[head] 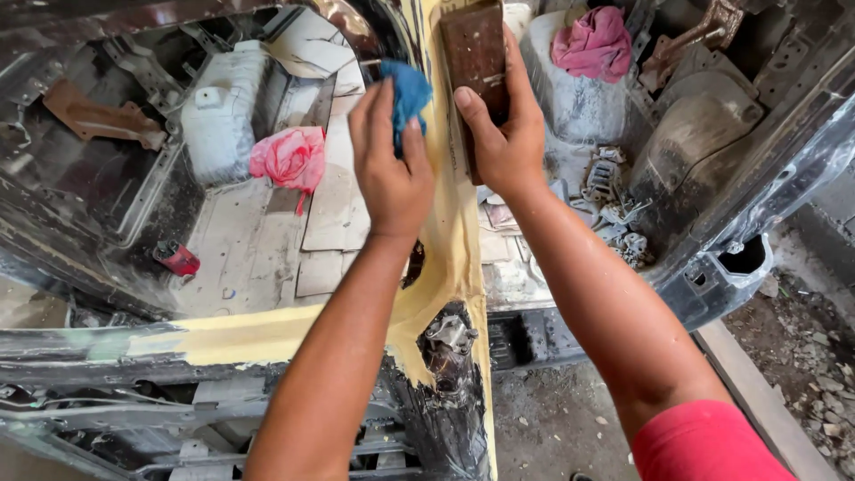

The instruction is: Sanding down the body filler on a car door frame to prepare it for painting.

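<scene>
On the yellow pillar (450,240), right hand (503,134) presses sanding block (475,53).

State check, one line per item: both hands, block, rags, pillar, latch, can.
left hand: closed on blue cloth, pressed to pillar
right hand: gripping brown sanding block, flat on pillar
car pillar: coated in yellow filler, bare black at the bottom
door latch: exposed, uncoated
pink rag on the floor pan: crumpled, loose
pink rag at upper right: bunched on a grey hump
red can: lying on its side
</scene>
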